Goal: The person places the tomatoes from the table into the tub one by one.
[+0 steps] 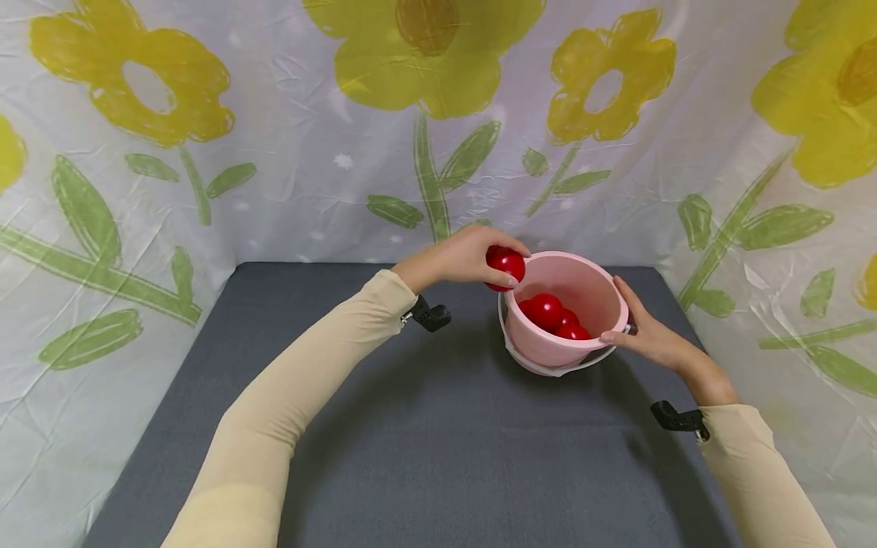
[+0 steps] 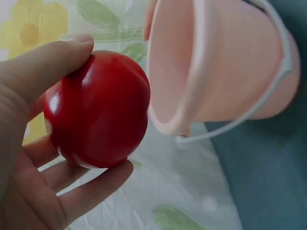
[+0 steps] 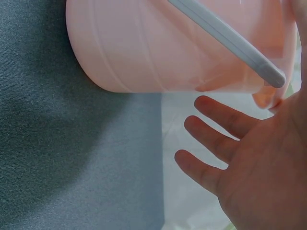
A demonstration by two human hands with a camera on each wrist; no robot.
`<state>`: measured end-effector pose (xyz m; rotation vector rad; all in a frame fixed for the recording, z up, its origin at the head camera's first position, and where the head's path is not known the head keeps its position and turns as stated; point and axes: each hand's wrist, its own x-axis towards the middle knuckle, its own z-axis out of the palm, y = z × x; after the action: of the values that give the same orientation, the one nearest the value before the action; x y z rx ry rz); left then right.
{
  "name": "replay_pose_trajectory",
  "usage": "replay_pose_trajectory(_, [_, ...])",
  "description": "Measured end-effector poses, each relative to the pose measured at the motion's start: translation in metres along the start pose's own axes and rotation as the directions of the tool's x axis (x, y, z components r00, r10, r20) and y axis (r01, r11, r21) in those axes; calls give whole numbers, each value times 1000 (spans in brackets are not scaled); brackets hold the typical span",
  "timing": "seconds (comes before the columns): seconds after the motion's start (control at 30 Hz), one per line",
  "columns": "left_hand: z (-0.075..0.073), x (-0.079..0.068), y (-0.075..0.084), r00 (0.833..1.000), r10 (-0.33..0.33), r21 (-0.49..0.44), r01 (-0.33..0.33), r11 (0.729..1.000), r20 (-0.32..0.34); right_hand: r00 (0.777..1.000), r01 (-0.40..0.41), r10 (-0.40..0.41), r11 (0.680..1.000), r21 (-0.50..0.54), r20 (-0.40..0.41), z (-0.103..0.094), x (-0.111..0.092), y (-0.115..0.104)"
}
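Observation:
My left hand (image 1: 473, 257) holds a glossy red apple (image 2: 98, 110) at the left rim of a pink bucket (image 1: 558, 352), with thumb and fingers around its sides. In the left wrist view the apple is beside the bucket's mouth. Several more red apples (image 1: 546, 312) lie inside the bucket, partly overlapping. My right hand (image 1: 651, 335) grips the bucket's right rim between thumb and index finger. In the right wrist view its other fingers (image 3: 211, 139) reach out below the bucket's side. The bucket's pale handle (image 3: 230, 43) hangs down along the outside.
A dark grey cloth-covered table (image 1: 438, 457) lies under the bucket, which stands toward the back right. Behind and at both sides hangs a pale curtain (image 1: 294, 167) printed with yellow flowers. A black wrist strap (image 1: 430, 313) sits at the left cuff, another strap (image 1: 678, 417) at the right.

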<state>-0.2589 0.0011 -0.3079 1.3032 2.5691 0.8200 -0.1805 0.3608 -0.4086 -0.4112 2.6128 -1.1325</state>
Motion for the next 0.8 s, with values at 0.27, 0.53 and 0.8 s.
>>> replay_pose_trajectory(0.27, [-4,43,20,996,-30,-22,32,999,85,1000,-3,3,1000,7,5,0,0,0])
replay_pose_trajectory(0.53, [4,83,33,992,-47,-18,49,999,117,1000,-20,20,999,25,12,0,-2,-2])
replay_pose_trajectory(0.8, [17,107,46,988,-56,-50,63,997,145,1000,-16,15,1000,19,19,-1,-2,-2])
